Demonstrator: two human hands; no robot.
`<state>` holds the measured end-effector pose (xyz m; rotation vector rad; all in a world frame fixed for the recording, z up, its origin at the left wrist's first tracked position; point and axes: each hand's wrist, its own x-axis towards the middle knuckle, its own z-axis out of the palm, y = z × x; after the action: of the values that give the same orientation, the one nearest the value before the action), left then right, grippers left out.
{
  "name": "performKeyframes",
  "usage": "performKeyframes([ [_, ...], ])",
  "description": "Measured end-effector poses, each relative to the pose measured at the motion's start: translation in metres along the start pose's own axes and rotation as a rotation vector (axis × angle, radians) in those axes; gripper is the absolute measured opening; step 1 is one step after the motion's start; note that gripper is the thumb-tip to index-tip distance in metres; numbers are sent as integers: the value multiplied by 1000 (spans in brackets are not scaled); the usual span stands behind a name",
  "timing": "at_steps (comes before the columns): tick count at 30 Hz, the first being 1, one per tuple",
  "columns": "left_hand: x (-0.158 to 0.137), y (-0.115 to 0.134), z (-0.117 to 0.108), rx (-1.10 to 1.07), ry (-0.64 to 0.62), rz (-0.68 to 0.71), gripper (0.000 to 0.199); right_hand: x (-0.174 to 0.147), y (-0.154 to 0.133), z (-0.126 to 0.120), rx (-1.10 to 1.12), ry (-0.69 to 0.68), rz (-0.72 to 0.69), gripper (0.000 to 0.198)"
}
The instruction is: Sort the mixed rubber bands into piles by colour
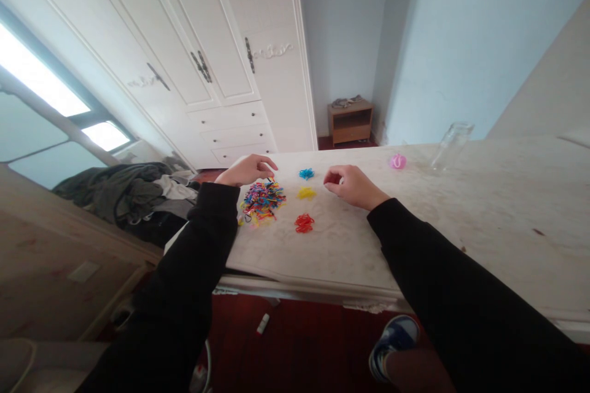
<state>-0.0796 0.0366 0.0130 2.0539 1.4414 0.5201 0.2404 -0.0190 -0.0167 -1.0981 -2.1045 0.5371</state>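
Note:
A heap of small mixed-colour rubber bands [263, 199] lies on the left part of the pale tabletop. Over its far edge, my left hand [246, 171] has its fingers bent down, with a thin dark and orange band at the fingertips. Three single-colour piles stand in a column right of the heap: blue rubber bands [306, 174], yellow rubber bands [306, 193] and red rubber bands [304, 223]. Just right of the blue and yellow piles, my right hand [353, 186] is closed in a pinch; whatever its fingertips may hold is too small to make out.
A pink ball-like object [397, 161] and a clear glass jar [452, 146] sit on the far right of the table [498, 221]. Dark clothes [133, 196] are heaped beyond the left end. A white wardrobe [230, 24] and a small wooden cabinet [350, 123] stand behind.

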Motion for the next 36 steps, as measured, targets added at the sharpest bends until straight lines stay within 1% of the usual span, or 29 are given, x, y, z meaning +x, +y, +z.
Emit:
performKeyframes([
  [8, 0, -2, 1, 21, 19, -35, 33, 0, 0, 0, 5, -8, 0, 10],
  [11, 0, -3, 0, -7, 16, -29, 33, -1, 0, 0, 4, -14, -2, 10],
  [14, 0, -4, 0, -13, 22, -14, 29, -1, -1, 0, 2, -18, 0, 11],
  [17, 0, -5, 0, 13, 13, -5, 25, -1, -1, 0, -3, -17, 3, 10],
  [23, 0, -3, 0, 30, -15, -29, 24, -1, -1, -1, -18, -35, 8, 9],
  [27, 0, -1, 0, 102, -24, -8, 23, -1, -1, 0, -15, -36, 14, 9],
  [31, 0, 0, 1, 95, -15, 34, 25, -1, 0, 0, -7, -35, 6, 9],
  [36, 0, 1, 1, 87, -4, 35, 30, -1, -1, 0, -10, -46, 13, 9],
])
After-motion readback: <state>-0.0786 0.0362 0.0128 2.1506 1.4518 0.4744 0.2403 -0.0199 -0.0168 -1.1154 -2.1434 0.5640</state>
